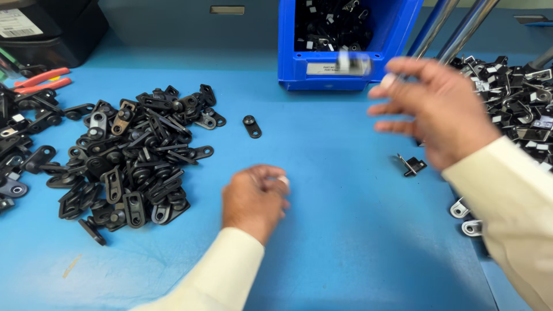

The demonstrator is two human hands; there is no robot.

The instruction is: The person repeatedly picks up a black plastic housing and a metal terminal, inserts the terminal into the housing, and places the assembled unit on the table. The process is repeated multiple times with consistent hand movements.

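Blue counter [345, 230]: left hand [255, 198] curled, grip unclear; right hand [435, 109] blurred, fingers spread near blue bin [397, 40] — small clip [352, 62] might miss.

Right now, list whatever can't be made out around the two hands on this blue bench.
Head view only:
- Right hand: motion-blurred; the small pale thing at its fingertips can't be identified.
- Left hand: curled shut, so whatever it holds is hidden by its own fingers.
- Blue bin: top cut off by the frame edge; its label is blurred behind the right hand.
- Pile of black clips: partly covered by the right sleeve and cut off at the right edge.
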